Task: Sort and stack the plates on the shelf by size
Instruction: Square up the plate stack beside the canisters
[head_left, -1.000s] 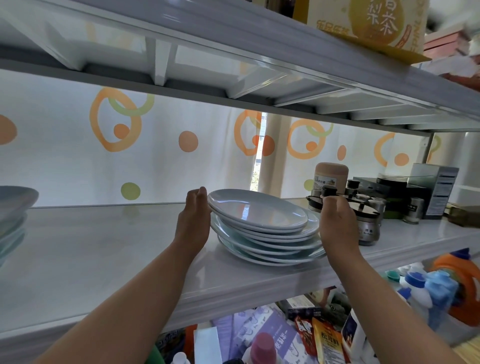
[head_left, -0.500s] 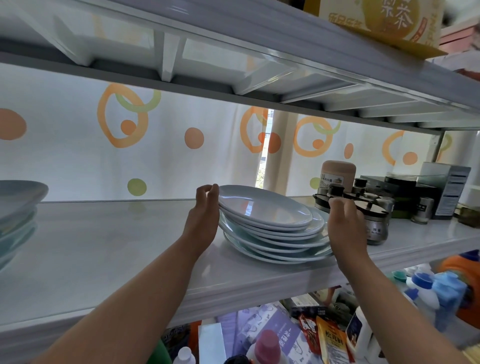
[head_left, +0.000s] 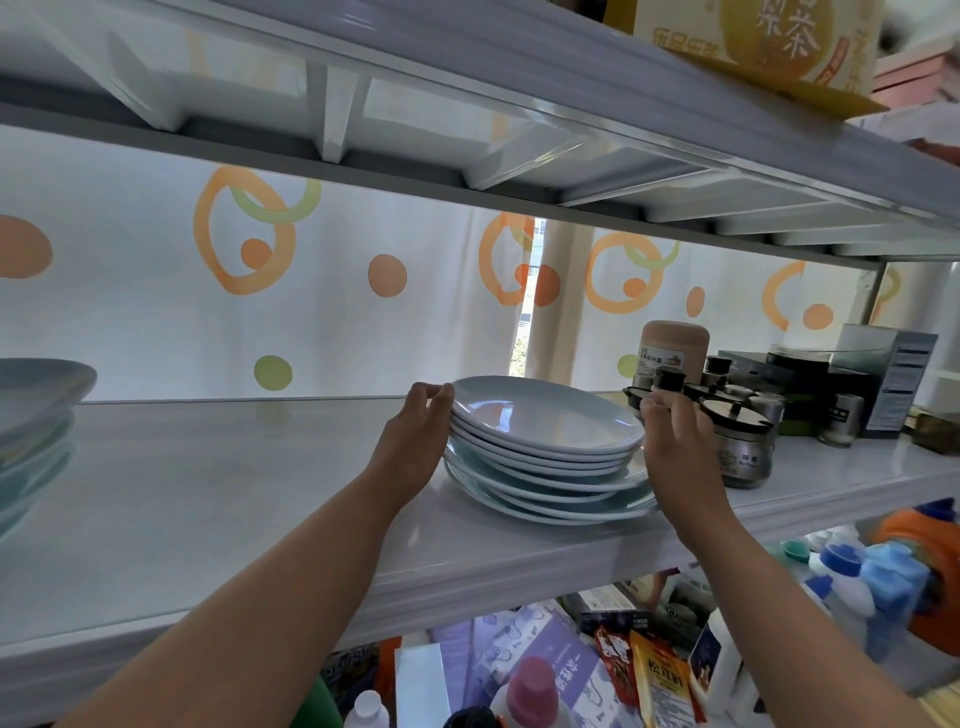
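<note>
Both hands (head_left: 415, 441) (head_left: 675, 447) forward (fingers curled)

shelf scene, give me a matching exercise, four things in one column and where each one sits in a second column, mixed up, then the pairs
Things:
1. plate stack
2. left hand
3. seasoning jar set
4. yellow box

Places:
A. on the upper shelf, top right
B. on the middle shelf, between the two hands
C. right of the stack, behind the right hand
D. against the stack's left rim

Pairs: 1-B, 2-D, 3-C, 4-A
</note>
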